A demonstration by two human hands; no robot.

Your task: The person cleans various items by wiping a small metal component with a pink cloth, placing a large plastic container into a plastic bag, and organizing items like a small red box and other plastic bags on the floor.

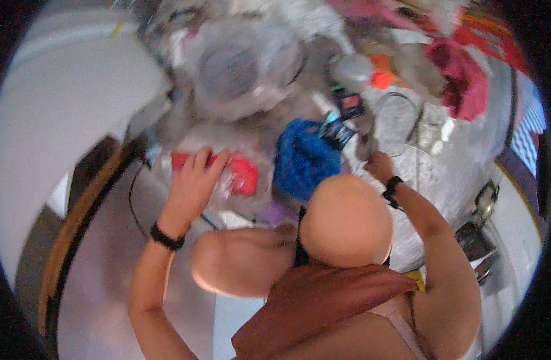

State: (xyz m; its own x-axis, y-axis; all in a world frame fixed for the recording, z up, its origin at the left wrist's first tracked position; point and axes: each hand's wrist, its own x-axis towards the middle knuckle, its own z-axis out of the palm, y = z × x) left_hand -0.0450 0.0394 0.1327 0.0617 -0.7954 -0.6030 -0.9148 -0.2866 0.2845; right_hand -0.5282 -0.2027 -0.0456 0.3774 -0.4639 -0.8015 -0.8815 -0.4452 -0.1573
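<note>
My left hand (pixel 196 184) lies with its fingers spread over a red object (pixel 244 177) in or under clear plastic; blur hides whether it grips it. My right hand (pixel 378 166) is curled beside white plastic, right of a bundle of blue cloth or plastic (pixel 304 157); what it may hold cannot be made out. Between the hands, the blue bundle rests in front of my knees. A small dark packet (pixel 339 134) touches the bundle's upper right side. Another dark packet with a red patch (pixel 351 103) lies just above that one.
A large translucent round container (pixel 230 67) stands ahead. To its right are a bright red round item (pixel 381 81), a clear lid-like disc (pixel 396 118) and pink cloth (pixel 466 81). A dark cable (pixel 131 193) curves at the left. Whitish plastic sheeting (pixel 406 243) lies at the right.
</note>
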